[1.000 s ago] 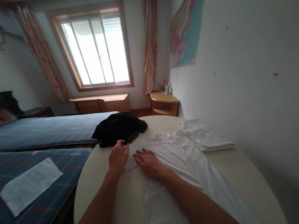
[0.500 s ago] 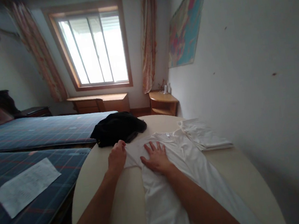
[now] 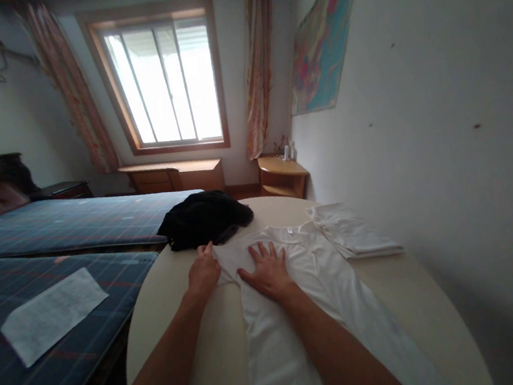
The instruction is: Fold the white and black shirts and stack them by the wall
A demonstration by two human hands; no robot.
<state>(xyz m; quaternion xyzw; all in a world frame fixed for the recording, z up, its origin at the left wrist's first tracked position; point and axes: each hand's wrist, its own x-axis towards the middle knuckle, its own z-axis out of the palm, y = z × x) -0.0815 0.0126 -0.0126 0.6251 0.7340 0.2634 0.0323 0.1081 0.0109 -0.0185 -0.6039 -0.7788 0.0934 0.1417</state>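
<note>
A white shirt (image 3: 277, 338) lies spread on a round cream table (image 3: 174, 362), its neckline toward the far side. My left hand (image 3: 204, 271) is closed on the end of the shirt's left sleeve, holding it out to the side. My right hand (image 3: 268, 271) rests flat on the upper part of the shirt, fingers spread. Just beyond my left hand sits a black bundle of cloth (image 3: 206, 218). A folded white garment (image 3: 358, 233) lies at the back right, touching or close to the shirt's far shoulder.
Left of the table are mattresses with blue plaid covers (image 3: 79, 225), and a sheet of paper (image 3: 52, 314) lies on the nearer one. A wall (image 3: 471, 205) runs close along the right. A wooden corner shelf (image 3: 284, 168) and a desk (image 3: 198, 171) stand beyond.
My left hand has shifted slightly, still gripping the sleeve end, and the sleeve has creased a little. My right hand stays flat on the shirt. The camera view has moved slightly.
</note>
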